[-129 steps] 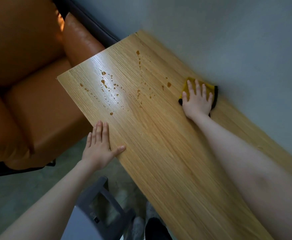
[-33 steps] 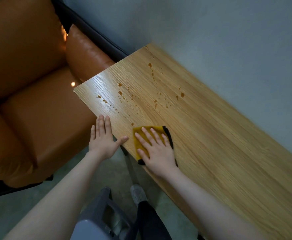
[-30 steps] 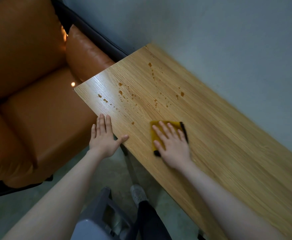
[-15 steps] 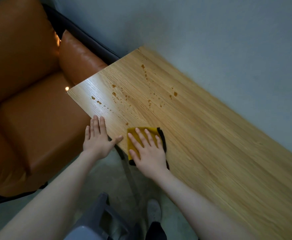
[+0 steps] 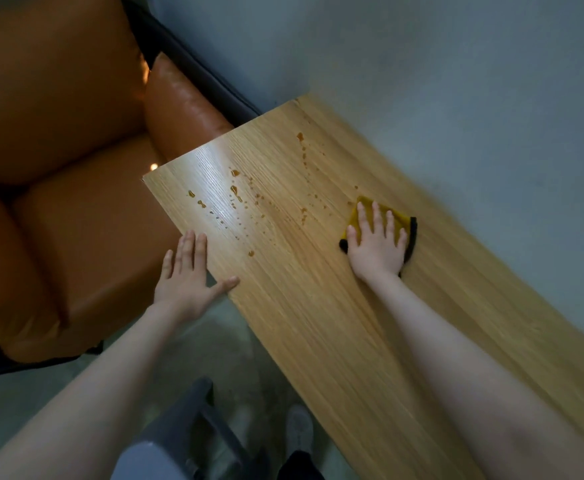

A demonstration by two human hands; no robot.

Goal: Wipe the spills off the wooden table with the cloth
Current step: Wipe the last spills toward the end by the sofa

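- Cloth (image 5: pixel 392 211): yellow w/ black edge, flat on wooden table (image 5: pixel 335 323), near its wall-side edge.
- Right hand (image 5: pixel 377 244): fingers straight, spread, pressing on cloth.
- Spills (image 5: pixel 245 202): brown drops, table's sofa end, beside cloth.
- Left hand (image 5: pixel 188 275): flat, fingers straight, on table's near edge.
- Orange sofa (image 5: pixel 58 168): abuts table end.

The long wooden table (image 5: pixel 335 323) stands along the grey wall (image 5: pixel 457 81), an orange leather sofa (image 5: pixel 58 168) off its left end (brown spilled drops (image 5: pixel 249 202) lie on that end), left of the yellow cloth (image 5: pixel 363 211).
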